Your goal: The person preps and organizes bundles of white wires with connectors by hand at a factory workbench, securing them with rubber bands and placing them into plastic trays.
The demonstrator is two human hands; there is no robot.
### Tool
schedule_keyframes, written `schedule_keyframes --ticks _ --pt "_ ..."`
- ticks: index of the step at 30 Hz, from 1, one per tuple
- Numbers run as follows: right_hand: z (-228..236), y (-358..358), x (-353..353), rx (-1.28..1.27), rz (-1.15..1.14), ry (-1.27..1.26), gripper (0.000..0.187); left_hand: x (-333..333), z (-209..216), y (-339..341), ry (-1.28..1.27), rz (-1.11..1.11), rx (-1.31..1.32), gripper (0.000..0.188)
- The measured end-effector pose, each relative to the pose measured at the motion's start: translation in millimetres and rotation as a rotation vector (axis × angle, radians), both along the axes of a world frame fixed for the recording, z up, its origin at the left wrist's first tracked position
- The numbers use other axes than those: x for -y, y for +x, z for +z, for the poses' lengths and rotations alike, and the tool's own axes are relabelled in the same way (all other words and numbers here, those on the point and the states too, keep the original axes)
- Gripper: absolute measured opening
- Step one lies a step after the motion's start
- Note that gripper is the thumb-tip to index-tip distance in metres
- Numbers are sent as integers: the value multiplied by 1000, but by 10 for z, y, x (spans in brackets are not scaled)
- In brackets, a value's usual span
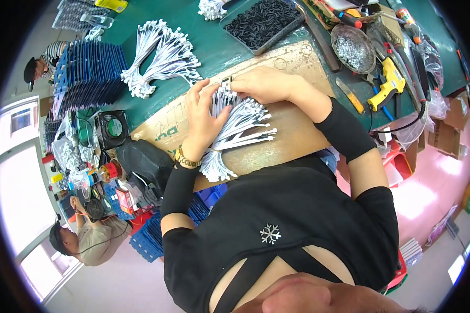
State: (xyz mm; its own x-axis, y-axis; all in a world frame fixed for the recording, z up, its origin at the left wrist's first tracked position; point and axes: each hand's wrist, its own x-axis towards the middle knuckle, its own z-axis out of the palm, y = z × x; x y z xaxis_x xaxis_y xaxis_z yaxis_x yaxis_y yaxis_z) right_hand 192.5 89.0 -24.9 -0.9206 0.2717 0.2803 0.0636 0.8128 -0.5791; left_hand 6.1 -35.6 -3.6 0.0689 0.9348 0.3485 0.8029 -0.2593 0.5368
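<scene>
A fanned bundle of white and black wires (245,125) lies on a brown cardboard sheet (297,122) in front of me. My left hand (203,117) curves round the left side of the bundle, its thumb resting on the wires. At the far end, my right hand (263,85) pinches the bundle's dark and silvery tips with bent fingers. My fingers partly hide those tips, so I cannot make out single connectors. Wire tails splay toward the right and toward my body.
Beyond the cardboard on the green table are another wire bundle (159,57) and a tray of short black tubes (297,22). At right are a metal bowl (353,49) and a yellow glue gun (389,83). Blue racks (86,73) and a fan (111,129) stand left; two people work there.
</scene>
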Motion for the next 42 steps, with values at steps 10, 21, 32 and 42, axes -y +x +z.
schedule_keyframes --ticks 10,21,32,42 --pt "-63 22 -82 -93 13 -199 15 102 84 244 108 -239 -82 21" --pt "59 124 47 115 -52 -371 18 26 146 255 -159 -119 -85 16" --pt "243 469 505 239 -186 -282 14 111 120 343 -203 -132 -460 10" --pt "140 591 828 132 -334 -408 14 -2 303 689 -376 -35 -674 17"
